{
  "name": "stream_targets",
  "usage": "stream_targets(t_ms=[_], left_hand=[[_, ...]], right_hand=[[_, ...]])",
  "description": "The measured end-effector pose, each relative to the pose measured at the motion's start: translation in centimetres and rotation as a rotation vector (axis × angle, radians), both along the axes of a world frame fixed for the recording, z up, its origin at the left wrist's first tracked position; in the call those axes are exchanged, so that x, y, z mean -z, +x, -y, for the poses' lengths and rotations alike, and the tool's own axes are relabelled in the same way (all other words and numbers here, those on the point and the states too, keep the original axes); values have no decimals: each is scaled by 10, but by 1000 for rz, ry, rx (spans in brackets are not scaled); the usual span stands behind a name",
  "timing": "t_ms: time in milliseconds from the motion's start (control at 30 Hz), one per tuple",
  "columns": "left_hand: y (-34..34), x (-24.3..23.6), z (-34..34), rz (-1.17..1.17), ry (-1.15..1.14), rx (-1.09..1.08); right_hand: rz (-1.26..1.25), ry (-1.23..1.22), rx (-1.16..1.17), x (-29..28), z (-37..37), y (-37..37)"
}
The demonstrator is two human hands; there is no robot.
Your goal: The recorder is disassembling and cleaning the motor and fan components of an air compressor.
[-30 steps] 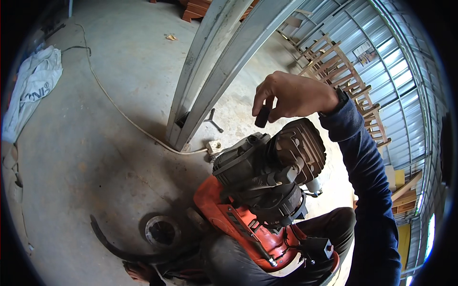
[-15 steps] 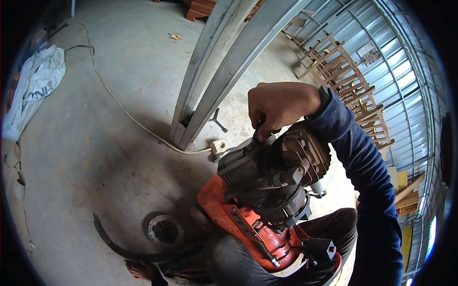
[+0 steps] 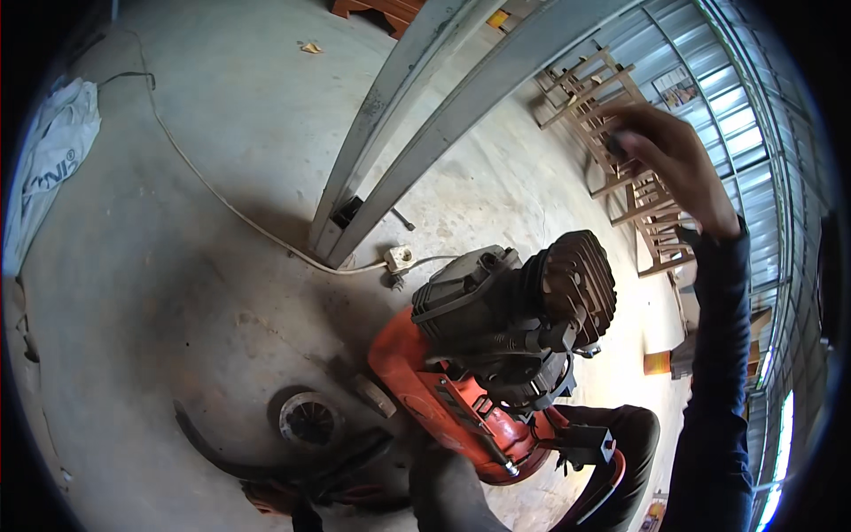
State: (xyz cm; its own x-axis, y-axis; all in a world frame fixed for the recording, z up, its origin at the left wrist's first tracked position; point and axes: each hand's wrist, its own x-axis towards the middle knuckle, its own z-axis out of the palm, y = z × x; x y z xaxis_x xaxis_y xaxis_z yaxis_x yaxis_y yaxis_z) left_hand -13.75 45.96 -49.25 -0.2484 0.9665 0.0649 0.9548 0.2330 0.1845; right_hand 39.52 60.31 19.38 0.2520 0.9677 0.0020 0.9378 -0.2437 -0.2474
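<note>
My right hand (image 3: 669, 155) is raised at the right, well apart from the machine, its fingers closed in a pinch around a small dark plug (image 3: 615, 145). In front of my knees stands an air compressor with an orange-red tank (image 3: 399, 359) and a grey-black pump (image 3: 514, 301) with a brown finned head (image 3: 581, 284). A dark hole (image 3: 487, 259) shows on top of the pump housing. My left hand (image 3: 266, 498) is low at the lower left, near a curved black strip (image 3: 208, 448); it is dim and blurred, and its fingers cannot be made out.
A round ring-shaped metal part (image 3: 310, 418) lies on the floor left of the compressor. Behind it rises a grey steel post (image 3: 381, 151), with a white socket block (image 3: 401, 257) and cable at its foot. Wooden frames (image 3: 638, 213) lean along the metal wall; a white sack (image 3: 58, 160) lies far left.
My right hand has left the top of the pump and moved up and right, carrying the small dark plug. The hole it covered now shows.
</note>
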Motion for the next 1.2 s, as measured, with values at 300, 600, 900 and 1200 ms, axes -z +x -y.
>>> stream_targets(t_ms=[300,600,900,1200], left_hand=[[8,20,-3,-1,120,-29],[4,-9,-19,-76,222,-62],[-11,21,-19,-138,244,-102],[8,-74,-26,395,641,232]], right_hand=[[-115,118,565,-11,226,-81],[-321,173,639,46,395,-139],[-445,743,604,202,533,-77],[-394,183,760,496,673,-75]])
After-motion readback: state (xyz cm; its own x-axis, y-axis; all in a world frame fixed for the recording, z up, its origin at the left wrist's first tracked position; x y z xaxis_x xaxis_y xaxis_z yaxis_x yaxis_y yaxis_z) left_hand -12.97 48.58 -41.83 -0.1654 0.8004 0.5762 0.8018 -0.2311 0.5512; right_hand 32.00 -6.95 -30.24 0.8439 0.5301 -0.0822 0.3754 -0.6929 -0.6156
